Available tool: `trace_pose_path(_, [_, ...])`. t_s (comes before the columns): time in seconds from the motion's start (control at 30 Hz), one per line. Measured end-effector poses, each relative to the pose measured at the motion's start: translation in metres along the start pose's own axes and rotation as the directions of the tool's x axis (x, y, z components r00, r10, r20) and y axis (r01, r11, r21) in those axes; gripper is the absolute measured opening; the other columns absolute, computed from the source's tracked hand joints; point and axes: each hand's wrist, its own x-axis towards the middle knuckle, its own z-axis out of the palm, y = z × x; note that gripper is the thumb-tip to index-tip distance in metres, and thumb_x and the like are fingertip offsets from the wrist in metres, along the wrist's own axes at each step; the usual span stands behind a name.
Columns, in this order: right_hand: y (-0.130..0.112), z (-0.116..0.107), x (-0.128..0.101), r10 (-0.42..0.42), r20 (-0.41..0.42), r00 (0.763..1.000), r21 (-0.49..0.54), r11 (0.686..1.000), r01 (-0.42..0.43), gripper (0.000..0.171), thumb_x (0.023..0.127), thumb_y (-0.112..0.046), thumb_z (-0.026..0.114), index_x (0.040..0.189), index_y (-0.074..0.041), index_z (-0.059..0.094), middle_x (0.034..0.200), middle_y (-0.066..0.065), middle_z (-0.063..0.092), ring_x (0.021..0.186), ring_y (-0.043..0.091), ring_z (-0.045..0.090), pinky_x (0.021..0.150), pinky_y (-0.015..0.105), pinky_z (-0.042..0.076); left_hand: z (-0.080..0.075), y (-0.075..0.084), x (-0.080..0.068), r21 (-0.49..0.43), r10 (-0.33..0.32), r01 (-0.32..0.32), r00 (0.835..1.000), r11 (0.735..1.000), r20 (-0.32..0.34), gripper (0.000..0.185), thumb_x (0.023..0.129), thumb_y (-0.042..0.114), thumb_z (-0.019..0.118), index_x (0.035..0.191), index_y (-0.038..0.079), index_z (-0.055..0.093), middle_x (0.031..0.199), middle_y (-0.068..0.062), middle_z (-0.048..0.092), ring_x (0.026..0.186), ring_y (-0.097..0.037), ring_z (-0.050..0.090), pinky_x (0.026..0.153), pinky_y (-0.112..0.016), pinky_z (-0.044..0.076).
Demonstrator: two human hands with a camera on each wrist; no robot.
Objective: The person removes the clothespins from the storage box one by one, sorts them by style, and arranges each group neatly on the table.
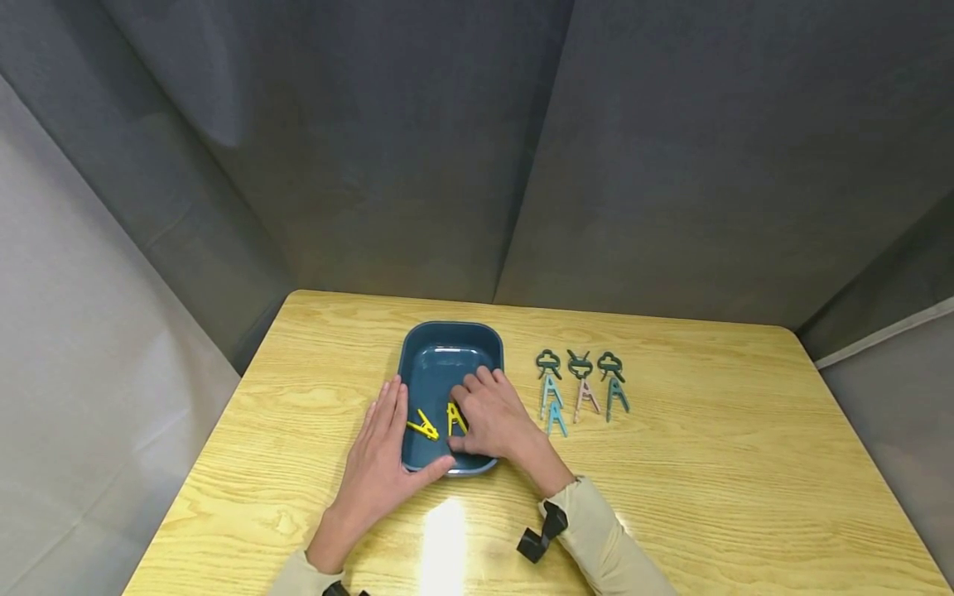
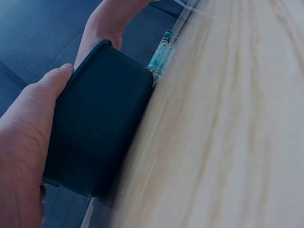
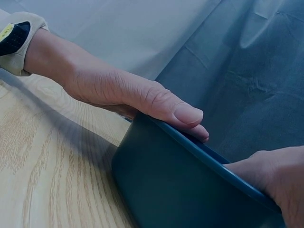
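Observation:
A dark blue rectangular tub (image 1: 451, 324) stands on the table. Inside it lie a yellow clothespin (image 1: 424, 425) on the left and another yellow clothespin (image 1: 452, 416) in the middle. My left hand (image 1: 376, 468) rests against the tub's near left corner, fingers straight along the left side and thumb on the near rim. My right hand (image 1: 495, 416) reaches over the right rim into the tub. Its thumb and fingers lie around the middle clothespin; whether they grip anything is hidden. In the right wrist view, the tub's wall (image 3: 175, 190) hides its fingertips.
Right of the tub, three dark green clips (image 1: 580, 365) form a row. Below them lie light blue clothespins (image 1: 556, 418), a pink clothespin (image 1: 586, 399) and a teal clothespin (image 1: 616, 397). Grey curtains (image 1: 402, 165) hang behind the wooden table (image 1: 745, 463).

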Motion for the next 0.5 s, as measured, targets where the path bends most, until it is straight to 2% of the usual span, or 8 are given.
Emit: trace_pose_path(0.5, [0.0000,-0.0014,-0.0006,-0.005,0.007,1.000,-0.005,1.000,0.005,0.058,0.078,-0.063,0.081,0.112,-0.017,0.073,0.093,-0.002,0.060,0.087,0.020,0.042,0.077,0.035,0.034,-0.0006,0.0008,0.0002,0.001,-0.009,0.009,1.000,1.000,0.009,0.124,0.084,0.085,0.058,0.168,0.008,0.009,0.177,-0.006,0.003,0.163,-0.020,0.002,0.132,-0.036,0.005])
